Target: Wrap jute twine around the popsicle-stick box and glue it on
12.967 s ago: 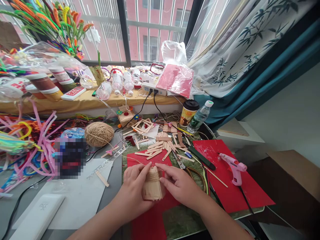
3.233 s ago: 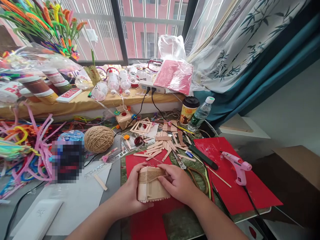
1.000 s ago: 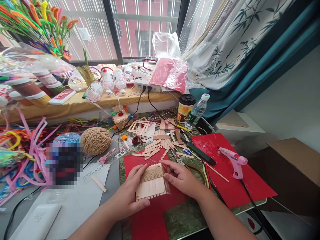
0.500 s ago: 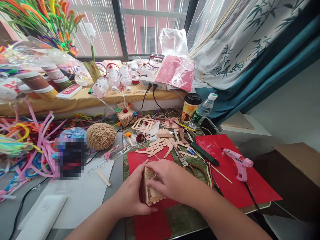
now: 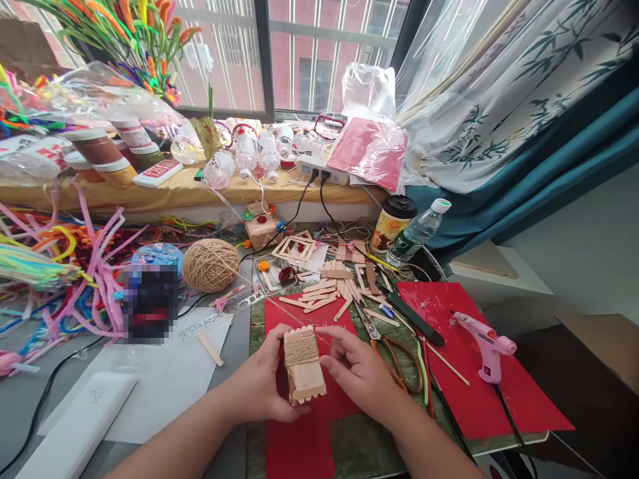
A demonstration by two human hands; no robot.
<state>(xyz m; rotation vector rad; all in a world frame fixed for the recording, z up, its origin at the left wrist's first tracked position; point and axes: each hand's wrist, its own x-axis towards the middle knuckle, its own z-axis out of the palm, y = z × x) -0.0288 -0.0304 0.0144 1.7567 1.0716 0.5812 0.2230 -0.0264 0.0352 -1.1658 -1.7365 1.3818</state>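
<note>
Twine ball is sitting well behind the stick box, feeding a strand toward it. Left hand is gripping the box over the red sheet; right hand is pinching twine beside it. Upper band is looking wrapped, lower sticks bare. Glue gun is lying far right.

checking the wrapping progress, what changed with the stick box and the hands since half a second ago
The right hand has come off the front of the popsicle-stick box and now sits at its right side, so the twine band shows again. The box has been turned narrower toward the camera. The left hand still grips it from the left. The twine ball and glue gun lie as before.
</note>
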